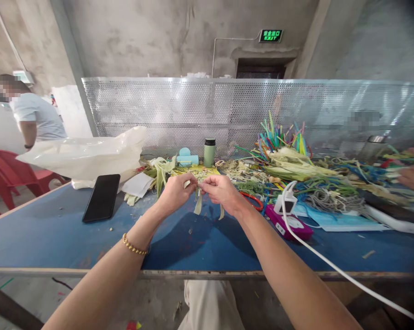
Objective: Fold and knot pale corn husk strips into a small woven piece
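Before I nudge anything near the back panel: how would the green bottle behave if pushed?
The green bottle stands upright and looks taller than wide, so it might tip if pushed high. Its sides look smooth and rounded, so it would probably roll once down.

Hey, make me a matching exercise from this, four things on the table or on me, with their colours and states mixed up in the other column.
Things:
1. Phone
2. Flask
3. Box
4. Bracelet

Colours and states:
A. Purple, resting on the table
B. Gold, beaded, being worn
C. Black, lying flat
D. Pale green, standing upright

Pairs: 1-C, 2-D, 3-A, 4-B
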A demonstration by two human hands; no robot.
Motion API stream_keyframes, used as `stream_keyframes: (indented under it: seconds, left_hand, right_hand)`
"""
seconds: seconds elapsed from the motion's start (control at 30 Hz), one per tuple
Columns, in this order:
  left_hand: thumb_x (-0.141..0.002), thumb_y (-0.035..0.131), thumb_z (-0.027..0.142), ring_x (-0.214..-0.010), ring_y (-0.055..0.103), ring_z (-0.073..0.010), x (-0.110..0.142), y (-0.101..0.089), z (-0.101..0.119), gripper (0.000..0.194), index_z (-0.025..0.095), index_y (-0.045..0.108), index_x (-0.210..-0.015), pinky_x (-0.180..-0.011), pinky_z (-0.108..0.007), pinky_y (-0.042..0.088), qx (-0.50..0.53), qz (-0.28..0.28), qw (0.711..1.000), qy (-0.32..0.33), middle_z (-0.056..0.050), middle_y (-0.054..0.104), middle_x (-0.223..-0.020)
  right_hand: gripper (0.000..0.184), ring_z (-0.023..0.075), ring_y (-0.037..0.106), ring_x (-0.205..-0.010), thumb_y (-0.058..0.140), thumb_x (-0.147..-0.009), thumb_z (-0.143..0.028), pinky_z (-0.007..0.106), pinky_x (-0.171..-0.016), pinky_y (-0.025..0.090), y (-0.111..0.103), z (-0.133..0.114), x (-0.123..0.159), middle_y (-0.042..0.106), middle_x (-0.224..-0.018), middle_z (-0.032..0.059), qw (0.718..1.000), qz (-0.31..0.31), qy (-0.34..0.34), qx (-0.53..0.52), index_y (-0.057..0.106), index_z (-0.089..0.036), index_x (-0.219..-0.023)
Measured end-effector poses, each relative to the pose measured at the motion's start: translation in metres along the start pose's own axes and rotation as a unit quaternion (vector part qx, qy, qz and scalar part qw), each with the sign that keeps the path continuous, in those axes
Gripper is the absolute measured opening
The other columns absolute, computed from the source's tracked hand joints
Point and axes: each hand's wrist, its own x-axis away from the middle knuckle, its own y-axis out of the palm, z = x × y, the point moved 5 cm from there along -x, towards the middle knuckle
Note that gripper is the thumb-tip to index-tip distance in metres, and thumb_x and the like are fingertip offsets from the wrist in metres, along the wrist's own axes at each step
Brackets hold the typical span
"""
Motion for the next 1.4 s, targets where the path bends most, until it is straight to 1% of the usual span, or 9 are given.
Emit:
stream_keyframes:
  seconds: [0.13, 0.23, 0.3, 0.4, 0.5, 0.7, 0.87, 1.07, 1.4]
  left_hand:
    - [-0.077, 0.058, 0.016, -0.063, 0.054, -0.0141, 0.000, -0.002, -0.001, 0.007, 0.017, 0.064, -0.073, -0.063, -0.025, 0.039, 0.006, 0.018, 1.000, -0.010, 0.000, 0.063, -0.065]
    - [-0.079, 0.059, 0.020, -0.053, 0.054, -0.0124, 0.000, 0.003, -0.006, 0.007, 0.017, 0.061, -0.073, -0.056, -0.025, 0.039, 0.070, 0.005, 0.997, -0.042, 0.000, 0.062, -0.060]
    - [-0.080, 0.059, 0.023, -0.048, 0.056, -0.0122, 0.001, 0.008, -0.009, 0.008, 0.017, 0.058, -0.074, -0.052, -0.025, 0.041, 0.157, -0.018, 0.985, -0.074, 0.000, 0.064, -0.060]
    - [-0.078, 0.062, 0.024, -0.053, 0.064, -0.0145, 0.002, 0.013, -0.009, 0.011, 0.016, 0.055, -0.075, -0.053, -0.025, 0.044, 0.276, -0.037, 0.953, -0.118, -0.004, 0.069, -0.065]
    - [-0.075, 0.065, 0.024, -0.054, 0.066, -0.0146, 0.002, 0.012, -0.007, 0.013, 0.014, 0.056, -0.074, -0.054, -0.025, 0.045, 0.316, -0.037, 0.939, -0.133, -0.006, 0.070, -0.068]
    - [-0.075, 0.066, 0.025, -0.045, 0.061, -0.0122, 0.001, 0.008, -0.006, 0.013, 0.014, 0.058, -0.075, -0.050, -0.024, 0.043, 0.319, -0.022, 0.940, -0.120, -0.001, 0.066, -0.057]
    - [-0.076, 0.062, 0.020, -0.041, 0.057, -0.0119, 0.001, 0.008, -0.006, 0.008, 0.016, 0.056, -0.078, -0.047, -0.025, 0.044, 0.293, -0.014, 0.950, -0.104, 0.002, 0.062, -0.052]
    - [-0.079, 0.058, 0.020, -0.040, 0.056, -0.0111, 0.000, 0.005, -0.003, 0.006, 0.018, 0.054, -0.076, -0.044, -0.023, 0.043, 0.247, -0.004, 0.967, -0.062, 0.003, 0.062, -0.053]
    - [-0.079, 0.058, 0.020, -0.039, 0.054, -0.0101, 0.001, 0.004, -0.001, 0.006, 0.018, 0.054, -0.075, -0.043, -0.023, 0.041, 0.237, -0.001, 0.969, -0.067, 0.001, 0.063, -0.055]
  right_hand:
    - [0.019, 0.0030, 0.031, -0.039, 0.070, -0.071, -0.030, 0.019, -0.036, 0.020, 0.000, -0.004, 0.001, 0.057, -0.059, -0.0016, 1.000, 0.003, -0.010, -0.006, 0.059, -0.015, -0.071]
    - [0.015, 0.0039, 0.032, -0.041, 0.068, -0.069, -0.028, 0.020, -0.038, 0.021, -0.001, -0.006, 0.001, 0.053, -0.056, -0.0033, 0.999, 0.030, -0.035, 0.004, 0.060, -0.015, -0.069]
    - [0.016, 0.0048, 0.034, -0.043, 0.068, -0.068, -0.029, 0.020, -0.040, 0.023, -0.001, -0.007, 0.001, 0.052, -0.056, -0.0036, 0.998, 0.039, -0.049, 0.004, 0.061, -0.015, -0.069]
    - [0.017, 0.0055, 0.035, -0.044, 0.068, -0.068, -0.030, 0.021, -0.041, 0.025, 0.000, -0.008, 0.001, 0.053, -0.056, -0.0034, 0.997, 0.043, -0.061, 0.003, 0.061, -0.014, -0.071]
    - [0.018, 0.0057, 0.034, -0.044, 0.068, -0.068, -0.031, 0.022, -0.042, 0.024, 0.000, -0.009, 0.002, 0.052, -0.055, -0.0038, 0.997, 0.043, -0.066, -0.002, 0.062, -0.014, -0.072]
    - [0.025, 0.0062, 0.034, -0.045, 0.073, -0.067, -0.037, 0.022, -0.042, 0.024, 0.001, -0.010, 0.003, 0.049, -0.054, -0.0043, 0.996, 0.048, -0.076, -0.012, 0.061, -0.015, -0.070]
    - [0.028, 0.0049, 0.031, -0.042, 0.074, -0.068, -0.039, 0.023, -0.039, 0.020, 0.004, -0.008, 0.003, 0.050, -0.055, -0.0041, 0.997, 0.039, -0.052, -0.033, 0.060, -0.015, -0.069]
    - [0.025, 0.0043, 0.027, -0.038, 0.072, -0.071, -0.036, 0.023, -0.037, 0.019, 0.007, -0.006, 0.003, 0.043, -0.049, -0.0065, 0.995, 0.041, -0.039, -0.082, 0.056, -0.017, -0.067]
    - [0.026, 0.0040, 0.028, -0.038, 0.072, -0.070, -0.035, 0.023, -0.037, 0.021, 0.006, -0.006, 0.001, 0.043, -0.049, -0.0071, 0.991, 0.064, -0.051, -0.104, 0.055, -0.017, -0.068]
